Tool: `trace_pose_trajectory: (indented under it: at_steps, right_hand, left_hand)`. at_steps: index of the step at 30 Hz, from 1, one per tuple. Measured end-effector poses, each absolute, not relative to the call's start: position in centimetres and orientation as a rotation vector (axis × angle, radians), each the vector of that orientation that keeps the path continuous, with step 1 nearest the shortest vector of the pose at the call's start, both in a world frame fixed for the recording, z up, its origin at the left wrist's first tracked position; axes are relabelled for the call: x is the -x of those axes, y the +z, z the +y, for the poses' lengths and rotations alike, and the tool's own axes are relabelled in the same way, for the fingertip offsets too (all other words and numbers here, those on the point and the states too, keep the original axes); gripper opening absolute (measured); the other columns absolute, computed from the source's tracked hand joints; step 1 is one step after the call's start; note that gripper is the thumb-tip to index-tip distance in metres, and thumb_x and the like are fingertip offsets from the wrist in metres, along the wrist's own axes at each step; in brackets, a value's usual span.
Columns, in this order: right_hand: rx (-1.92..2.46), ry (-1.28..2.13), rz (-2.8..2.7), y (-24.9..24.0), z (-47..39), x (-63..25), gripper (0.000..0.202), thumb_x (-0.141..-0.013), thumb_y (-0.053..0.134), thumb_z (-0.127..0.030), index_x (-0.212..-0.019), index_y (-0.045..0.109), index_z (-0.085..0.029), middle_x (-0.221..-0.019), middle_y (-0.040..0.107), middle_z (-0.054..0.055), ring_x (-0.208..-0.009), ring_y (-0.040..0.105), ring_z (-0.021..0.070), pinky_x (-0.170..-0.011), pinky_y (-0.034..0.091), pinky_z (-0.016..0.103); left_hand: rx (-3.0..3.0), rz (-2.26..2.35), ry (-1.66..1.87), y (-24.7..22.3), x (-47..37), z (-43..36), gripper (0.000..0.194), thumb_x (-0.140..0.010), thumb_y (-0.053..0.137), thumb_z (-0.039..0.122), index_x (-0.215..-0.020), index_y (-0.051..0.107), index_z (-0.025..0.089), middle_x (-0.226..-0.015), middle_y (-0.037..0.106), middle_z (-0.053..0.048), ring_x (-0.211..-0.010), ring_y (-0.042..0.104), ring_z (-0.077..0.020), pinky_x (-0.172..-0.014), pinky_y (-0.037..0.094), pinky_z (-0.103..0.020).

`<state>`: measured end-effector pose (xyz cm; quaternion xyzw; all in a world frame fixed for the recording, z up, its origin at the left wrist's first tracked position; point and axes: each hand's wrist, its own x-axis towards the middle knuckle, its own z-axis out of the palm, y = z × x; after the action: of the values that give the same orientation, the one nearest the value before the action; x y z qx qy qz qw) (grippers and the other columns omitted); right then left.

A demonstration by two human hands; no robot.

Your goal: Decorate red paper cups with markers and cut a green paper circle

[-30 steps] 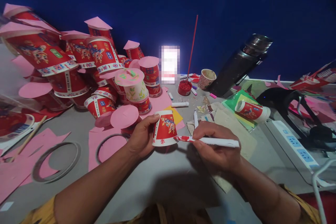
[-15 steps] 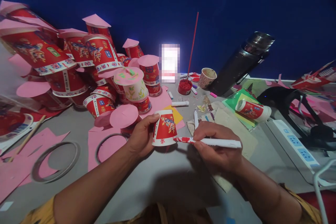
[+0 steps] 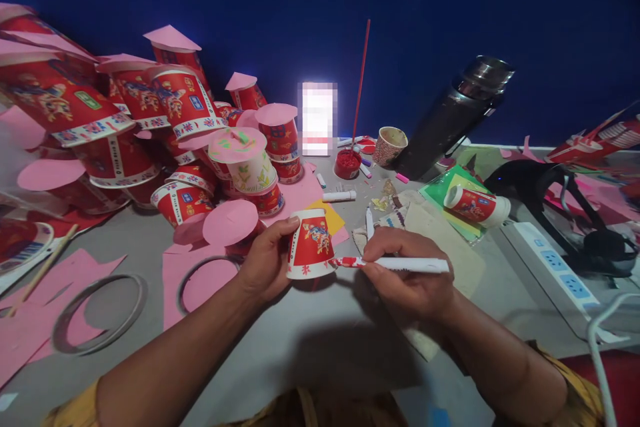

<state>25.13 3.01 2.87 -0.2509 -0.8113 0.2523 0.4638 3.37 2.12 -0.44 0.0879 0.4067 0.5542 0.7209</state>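
Observation:
A red paper cup (image 3: 311, 240) with a printed figure is upside down, its white rim at the bottom bearing red marks. My left hand (image 3: 267, 260) grips it from the left side, thumb near its narrow end. In my right hand (image 3: 410, 277) is a white marker (image 3: 417, 265) with a red-stained front, pointing left. Its tip meets or nearly meets the right side of the cup's rim. Behind my right hand a second white pen (image 3: 369, 221) stands out partly hidden. A capped white marker (image 3: 339, 196) lies beyond the cup.
Stacked red cups with pink paper cones (image 3: 187, 100) fill the left. Grey rings (image 3: 60, 332) lie on pink paper. Further back are a red paint pot (image 3: 348, 164) with a stick, a patterned cup (image 3: 391, 146) and a black flask (image 3: 445, 117). A power strip (image 3: 555, 260) is at right.
The whole view has shifted slightly, so things appear a little further left. Both hands keep their hold, and the marker tip has risen slightly along the right side of the cup's rim.

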Motion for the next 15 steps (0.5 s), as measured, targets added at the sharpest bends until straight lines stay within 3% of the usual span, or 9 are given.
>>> trace_pose_trajectory:
  at_steps: [15]
  right_hand:
    - [0.592, 0.671, -1.998, 2.73, 2.60, -24.81, 0.011, -0.088, 0.069, -0.011, -0.086, 0.069, -0.022, -0.070, 0.074, 0.001, -0.058, 0.066, 0.0152, -0.057, 0.051, 0.027]
  left_hand:
    - [-0.211, 0.873, 1.240, -0.73, -3.31, 2.08, 0.032, -0.073, 0.078, 0.024, -0.100, 0.079, 0.006, -0.096, 0.085, -0.018, -0.099, 0.082, -0.0371, -0.095, 0.067, -0.050]
